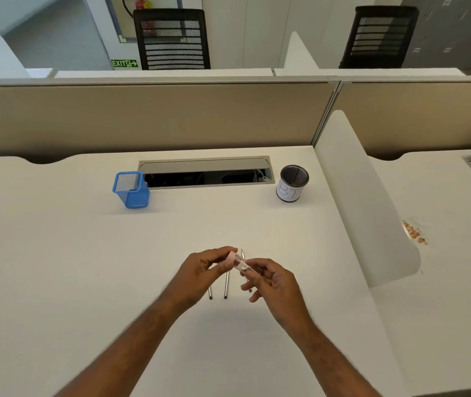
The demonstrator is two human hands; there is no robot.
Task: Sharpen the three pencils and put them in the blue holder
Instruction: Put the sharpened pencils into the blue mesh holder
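Both hands meet above the desk's middle. My left hand [204, 270] pinches the pink end of a small sharpener [238, 262], and my right hand [271, 279] holds its clear case. Three pencils lie on the desk under the hands: one [210, 293] at the left, one [226, 285] in the middle, and one [242, 255] mostly hidden behind the sharpener and my right fingers. The blue mesh holder [131, 190] stands empty at the far left of the desk, well away from both hands.
A black mesh cup with a white label [292, 183] stands at the far right. An open cable tray [207, 173] runs between the two cups. A white divider [366, 202] borders the desk on the right, with shavings [413, 232] beyond it.
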